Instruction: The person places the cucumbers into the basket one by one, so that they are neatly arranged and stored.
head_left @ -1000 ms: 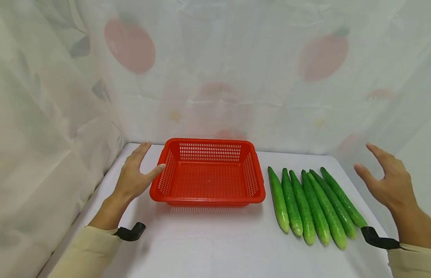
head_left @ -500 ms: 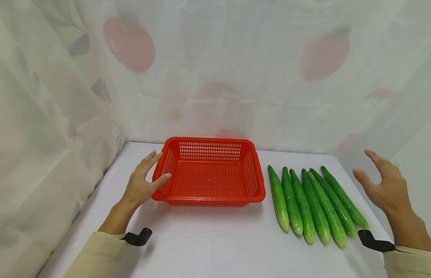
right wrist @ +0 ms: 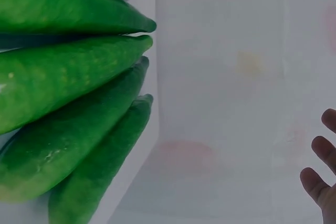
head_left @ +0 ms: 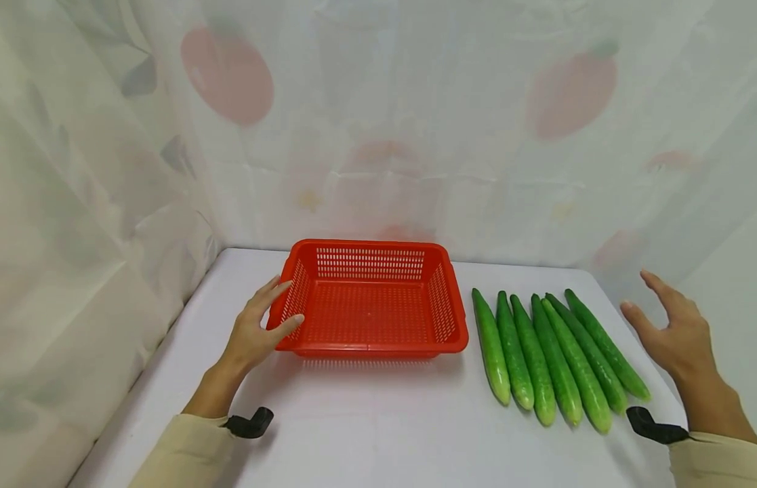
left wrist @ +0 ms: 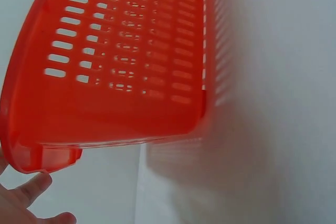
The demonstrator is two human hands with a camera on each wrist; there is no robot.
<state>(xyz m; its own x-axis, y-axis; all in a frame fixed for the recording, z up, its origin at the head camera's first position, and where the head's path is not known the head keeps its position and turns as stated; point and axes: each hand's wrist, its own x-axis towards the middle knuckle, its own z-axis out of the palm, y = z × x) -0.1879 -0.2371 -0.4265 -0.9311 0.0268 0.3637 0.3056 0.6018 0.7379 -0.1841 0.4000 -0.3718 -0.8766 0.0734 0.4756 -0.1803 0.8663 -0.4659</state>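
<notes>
A red plastic basket (head_left: 369,351) with slotted walls stands on the white table, nothing inside it. My left hand (head_left: 251,337) is at its left side, thumb and fingers spread in front of the rim; whether it touches cannot be told. In the left wrist view, fingertips (left wrist: 38,183) appear beside the basket's (left wrist: 105,114) corner. Several green cucumbers (head_left: 556,366) lie side by side right of the basket. Beyond them, near the table's right edge, my right hand (head_left: 682,339) hovers with fingers apart and holds nothing. In the right wrist view, the cucumbers (right wrist: 68,77) are apart from its fingertips (right wrist: 315,182).
A pale curtain (head_left: 463,122) printed with faded fruit hangs behind the table (head_left: 378,427). Another curtain (head_left: 91,203) runs along the left side, close to the table's edge. A black wrist strap mount (head_left: 250,423) sits on each sleeve.
My left hand has moved right and slightly nearer to me, toward the basket's left rim. My right hand has drifted a little left and down. Basket and cucumbers stay in place.
</notes>
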